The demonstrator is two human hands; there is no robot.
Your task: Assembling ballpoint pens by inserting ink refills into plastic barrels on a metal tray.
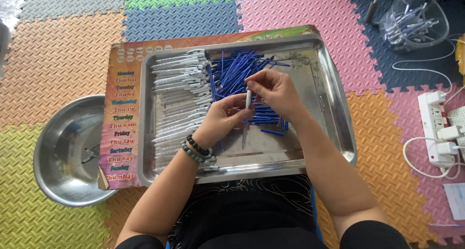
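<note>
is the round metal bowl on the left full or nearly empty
Nearly empty: the metal bowl shows mostly bare shiny bottom, with only a dark pen piece or two lying in it.

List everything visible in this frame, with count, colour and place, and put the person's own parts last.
steel tray: one, silver, centre, resting on the board
pen barrels: many, white and clear, stacked along the tray's left side
refills: many, blue, heaped in the tray's middle
printed board: one, multicoloured, under the tray
steel bowl: one, silver, left on the mats, a few small dark parts inside
clear container: one, transparent, top right, holding pen parts
power strip: one, white, right edge, with plugs and white cables
foam mats: many, mixed colours, covering the floor
bead bracelets: two, black and green, on the left wrist
left hand: over the tray, touching the pen barrel
right hand: pinching one white pen barrel upright
</note>
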